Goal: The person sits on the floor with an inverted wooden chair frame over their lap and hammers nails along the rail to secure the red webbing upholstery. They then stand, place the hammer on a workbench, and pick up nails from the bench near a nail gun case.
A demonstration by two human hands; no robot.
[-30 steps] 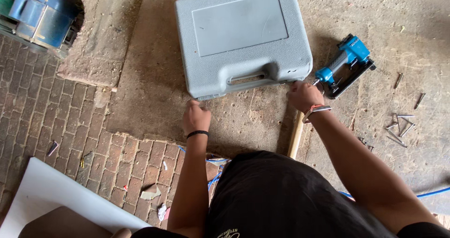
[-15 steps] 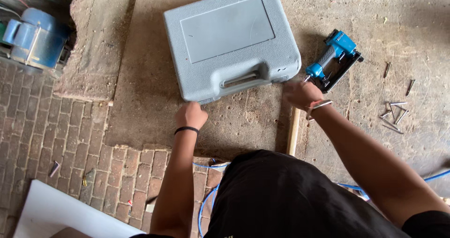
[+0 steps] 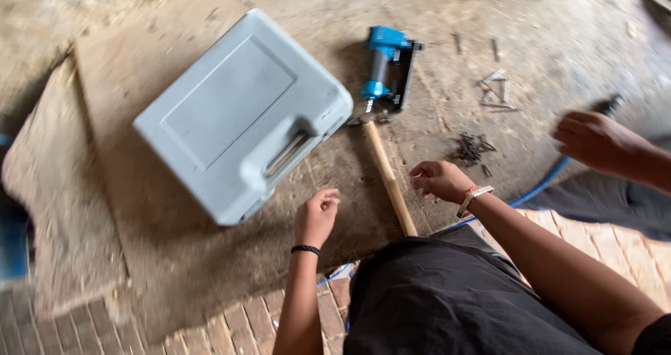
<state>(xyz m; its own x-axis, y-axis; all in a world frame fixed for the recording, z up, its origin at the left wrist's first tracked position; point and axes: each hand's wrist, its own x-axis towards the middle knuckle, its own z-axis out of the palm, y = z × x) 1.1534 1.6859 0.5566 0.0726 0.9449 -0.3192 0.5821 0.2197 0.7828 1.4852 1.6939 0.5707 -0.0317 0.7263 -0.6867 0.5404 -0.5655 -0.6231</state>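
Both hands are empty, fingers loosely curled. The left hand is nearer the grey tool case, at 11 o'clock; the right hand is beside the hammer handle.

You're over a dusty concrete floor, worn and gritty, daylight soft and even. Red brick paving runs at 6 o'clock. A raised rough concrete slab sits at 9 o'clock.

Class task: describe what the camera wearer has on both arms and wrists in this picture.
Both forearms are bare, with no sleeves in view. The left hand has a thin black band at the wrist. The right hand has a pale strap with an orange edge at the wrist. No gloves.
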